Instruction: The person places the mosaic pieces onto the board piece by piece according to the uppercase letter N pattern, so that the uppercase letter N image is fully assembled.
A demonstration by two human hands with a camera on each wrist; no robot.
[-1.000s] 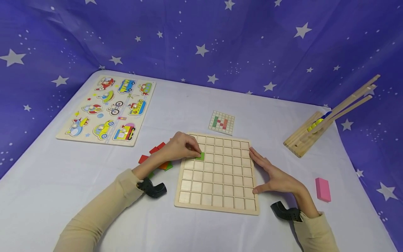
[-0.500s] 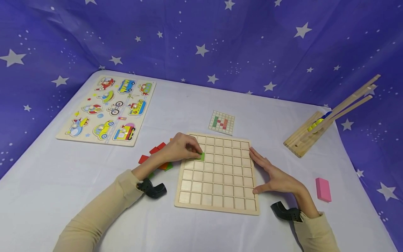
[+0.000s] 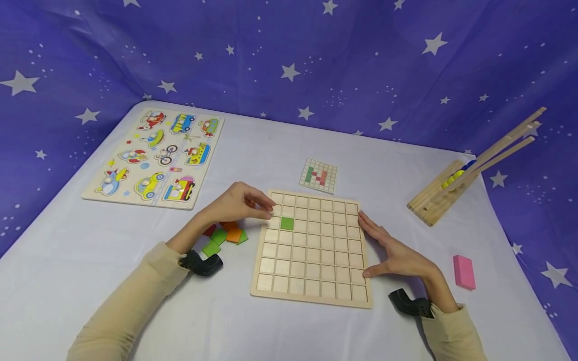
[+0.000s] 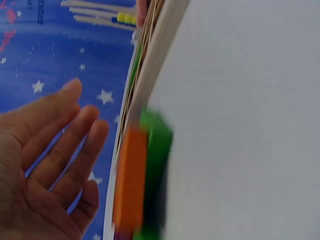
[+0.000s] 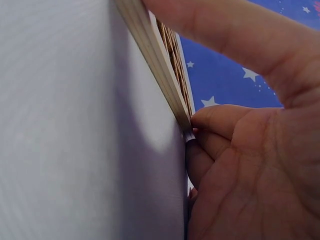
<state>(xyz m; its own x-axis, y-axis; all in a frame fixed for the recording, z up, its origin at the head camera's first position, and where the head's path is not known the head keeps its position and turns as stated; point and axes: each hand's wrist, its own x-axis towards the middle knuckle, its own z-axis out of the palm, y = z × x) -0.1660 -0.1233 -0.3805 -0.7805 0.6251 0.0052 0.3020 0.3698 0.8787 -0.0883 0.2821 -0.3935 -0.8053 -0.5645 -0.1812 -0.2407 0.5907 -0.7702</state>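
Observation:
A wooden grid board (image 3: 311, 300) lies flat on the white table, and one green square tile (image 3: 287, 223) sits in a cell near its upper left. Over the board's left edge, my left hand (image 3: 241, 203) is raised with nothing in it; the left wrist view shows its fingers loosely spread. Beneath that forearm lies a pile of green, orange and red tiles, partly hidden, with an orange tile (image 3: 233, 235) on top. My right hand (image 3: 399, 255) rests against the board's right edge, thumb and fingers spread apart and touching the side.
Behind the board lies a small pattern card (image 3: 318, 175) with coloured squares. A vehicle peg puzzle (image 3: 153, 158) is at the back left. To the right stand a wooden rack (image 3: 433, 198) with upright rods and yellow and blue beads, and a pink block (image 3: 463, 272).
My left hand has let go of the green tile, leaving it in its cell, and has moved left and up. More of the tile pile shows. My right hand has stayed still.

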